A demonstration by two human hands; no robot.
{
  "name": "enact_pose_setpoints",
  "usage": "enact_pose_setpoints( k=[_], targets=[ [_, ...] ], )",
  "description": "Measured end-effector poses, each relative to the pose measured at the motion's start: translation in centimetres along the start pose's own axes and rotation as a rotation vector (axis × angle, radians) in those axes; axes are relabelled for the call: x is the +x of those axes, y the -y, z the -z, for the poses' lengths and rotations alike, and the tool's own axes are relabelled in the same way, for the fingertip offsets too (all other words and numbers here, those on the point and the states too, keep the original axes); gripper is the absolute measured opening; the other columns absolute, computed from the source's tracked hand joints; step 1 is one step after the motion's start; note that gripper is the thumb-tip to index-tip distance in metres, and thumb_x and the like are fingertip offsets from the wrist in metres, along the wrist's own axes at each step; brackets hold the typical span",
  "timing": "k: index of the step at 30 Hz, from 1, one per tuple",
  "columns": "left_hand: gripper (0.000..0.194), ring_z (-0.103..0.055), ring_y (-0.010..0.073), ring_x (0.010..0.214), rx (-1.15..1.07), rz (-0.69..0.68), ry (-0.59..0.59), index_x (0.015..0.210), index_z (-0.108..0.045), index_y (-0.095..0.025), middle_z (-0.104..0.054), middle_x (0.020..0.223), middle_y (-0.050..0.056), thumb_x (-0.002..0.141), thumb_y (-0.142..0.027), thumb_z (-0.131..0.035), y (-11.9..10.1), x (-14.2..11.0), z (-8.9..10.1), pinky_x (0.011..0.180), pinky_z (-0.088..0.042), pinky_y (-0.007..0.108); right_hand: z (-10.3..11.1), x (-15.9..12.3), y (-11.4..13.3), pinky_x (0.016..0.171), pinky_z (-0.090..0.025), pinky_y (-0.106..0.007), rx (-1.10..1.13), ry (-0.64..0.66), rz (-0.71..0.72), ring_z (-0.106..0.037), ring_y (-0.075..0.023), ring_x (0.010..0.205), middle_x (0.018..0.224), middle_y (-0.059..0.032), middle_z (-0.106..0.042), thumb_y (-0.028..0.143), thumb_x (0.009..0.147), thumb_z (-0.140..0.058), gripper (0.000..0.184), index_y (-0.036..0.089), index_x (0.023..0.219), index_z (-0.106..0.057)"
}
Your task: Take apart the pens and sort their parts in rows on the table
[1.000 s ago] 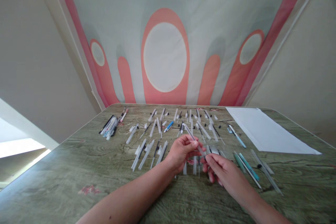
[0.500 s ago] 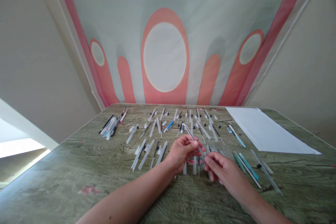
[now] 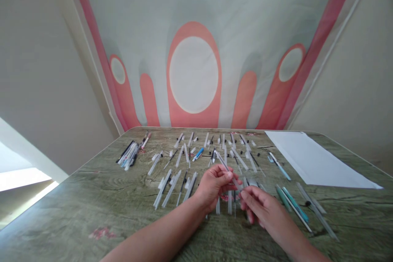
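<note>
My left hand (image 3: 215, 184) is closed around the middle of a slim, translucent pen (image 3: 222, 161), which slants with its far end up and to the left. At the pen's near end, the fingers of my right hand (image 3: 259, 206) are pinched together on it. What exactly sits between those right fingertips is too small to tell. Under and beyond both hands lie clear pen barrels (image 3: 229, 202) with dark refills, partly hidden by the fingers. A blue pen (image 3: 198, 154) rests just beyond my left hand.
Rows of pen parts (image 3: 162, 188) cover the middle of the wood-patterned table (image 3: 70, 217). A bundle of pens (image 3: 128, 154) lies at the left. On the right are a white sheet (image 3: 319, 159), a light-blue pen (image 3: 280, 166), teal pen parts (image 3: 295, 204) and a clear barrel (image 3: 319, 215).
The view has tilted up slightly, so everything sits lower in the picture. Right fingers have shifted a little at the pen's near end. The left hand keeps its hold.
</note>
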State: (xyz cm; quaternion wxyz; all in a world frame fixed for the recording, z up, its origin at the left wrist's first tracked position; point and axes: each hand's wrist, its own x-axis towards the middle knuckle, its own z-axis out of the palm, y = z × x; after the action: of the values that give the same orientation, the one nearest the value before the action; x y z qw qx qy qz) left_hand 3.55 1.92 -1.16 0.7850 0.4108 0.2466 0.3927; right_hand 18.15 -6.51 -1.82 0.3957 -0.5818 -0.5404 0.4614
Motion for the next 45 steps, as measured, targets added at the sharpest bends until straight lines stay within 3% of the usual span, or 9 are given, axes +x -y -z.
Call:
enact_pose_setpoints(
  k=[3,12,19,26,32,41,45],
  targets=[
    [0.024,-0.066,0.0202,0.077,0.006,-0.002,0.004,0.086,-0.052,-0.013,-0.064,0.082,0.006,0.073,-0.024,-0.069,-0.03,0.06,0.07,0.067,-0.051,0.029,0.0,-0.04,-0.13,0.039,-0.028,-0.02,0.01,0.013,0.014,-0.049,-0.0085,0.045,0.069,0.0,-0.061,0.057,0.087,-0.035,0.043,0.019,0.078,-0.053],
    [0.024,-0.066,0.0194,0.075,0.007,0.012,-0.015,0.085,-0.052,-0.013,-0.064,0.08,0.006,0.072,-0.023,-0.069,-0.21,-0.03,-0.19,0.067,-0.05,0.029,0.18,0.24,-0.21,0.039,-0.027,-0.019,0.013,-0.013,0.004,-0.047,-0.0078,0.044,0.062,0.0023,-0.058,0.056,0.085,-0.043,0.04,0.019,0.075,-0.053],
    [0.024,-0.066,0.019,0.075,0.008,0.009,-0.01,0.086,-0.052,-0.013,-0.064,0.081,0.006,0.072,-0.023,-0.069,-0.12,0.08,-0.06,0.068,-0.05,0.029,-0.1,0.04,-0.27,0.039,-0.028,-0.02,0.042,0.045,-0.014,-0.05,-0.0095,0.046,0.069,-0.0004,-0.061,0.059,0.085,-0.038,0.044,0.018,0.081,-0.054],
    [0.026,-0.066,0.0193,0.074,0.001,0.025,-0.023,0.087,-0.053,-0.013,-0.064,0.081,0.006,0.071,-0.024,-0.07,0.08,0.09,0.01,0.066,-0.05,0.028,-0.03,0.26,-0.28,0.04,-0.029,-0.019,0.027,0.018,-0.016,-0.046,-0.007,0.043,0.064,0.0024,-0.058,0.058,0.082,-0.046,0.04,0.019,0.075,-0.054],
    [0.026,-0.066,0.0182,0.074,0.002,0.019,-0.02,0.088,-0.053,-0.012,-0.065,0.082,0.007,0.071,-0.024,-0.07,-0.15,0.1,-0.04,0.067,-0.05,0.027,-0.14,0.29,-0.63,0.04,-0.029,-0.02,0.053,0.028,0.0,-0.047,-0.0075,0.042,0.064,0.0012,-0.059,0.058,0.086,-0.037,0.045,0.018,0.077,-0.055],
    [0.03,-0.066,0.0195,0.073,0.005,0.025,-0.021,0.085,-0.053,-0.013,-0.065,0.08,0.007,0.069,-0.028,-0.072,-0.11,-0.03,-0.2,0.067,-0.05,0.029,-0.05,0.3,-0.5,0.04,-0.028,-0.019,0.057,0.007,-0.003,-0.045,-0.0062,0.042,0.063,0.0039,-0.056,0.055,0.084,-0.046,0.038,0.019,0.075,-0.051],
    [0.033,-0.066,0.0201,0.074,-0.001,0.024,-0.019,0.085,-0.053,-0.013,-0.065,0.081,0.007,0.066,-0.03,-0.074,-0.19,-0.06,-0.24,0.066,-0.05,0.03,-0.09,0.3,-0.69,0.039,-0.026,-0.019,0.079,0.032,0.003,-0.048,-0.0069,0.044,0.068,0.0017,-0.059,0.055,0.087,-0.039,0.04,0.018,0.078,-0.053]
  ],
)
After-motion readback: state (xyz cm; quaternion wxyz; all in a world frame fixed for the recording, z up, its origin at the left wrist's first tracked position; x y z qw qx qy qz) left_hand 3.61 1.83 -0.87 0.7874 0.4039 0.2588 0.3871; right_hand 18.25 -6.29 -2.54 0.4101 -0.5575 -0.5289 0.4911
